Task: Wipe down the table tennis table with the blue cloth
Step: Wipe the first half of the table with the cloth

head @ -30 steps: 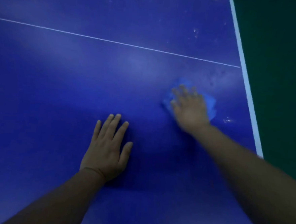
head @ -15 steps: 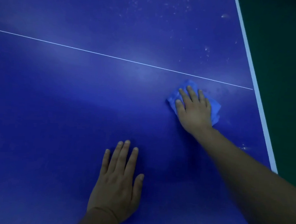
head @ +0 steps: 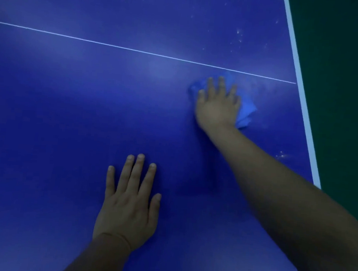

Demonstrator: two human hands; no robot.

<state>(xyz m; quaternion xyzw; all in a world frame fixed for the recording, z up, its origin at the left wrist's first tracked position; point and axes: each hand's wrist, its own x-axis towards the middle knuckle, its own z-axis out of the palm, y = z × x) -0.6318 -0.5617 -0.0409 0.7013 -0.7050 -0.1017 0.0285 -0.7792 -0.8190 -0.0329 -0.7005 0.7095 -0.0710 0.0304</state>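
The blue table tennis table (head: 70, 106) fills most of the view. My right hand (head: 217, 104) presses flat, fingers spread, on the crumpled blue cloth (head: 246, 113), which pokes out to the right of the palm and beyond the fingertips. The cloth lies just below the thin white centre line (head: 116, 45), near the table's right side. My left hand (head: 127, 203) rests flat on the bare table surface, fingers straight, lower and to the left of the cloth.
The white edge stripe (head: 300, 84) marks the table's right border, with dark green floor (head: 342, 83) beyond it. Pale dust specks (head: 239, 37) dot the surface above the centre line, and a few specks (head: 281, 155) lie near the right edge.
My right hand has slid the cloth up the table until it reaches the centre line. My left hand stays flat on the table; the view has shifted.
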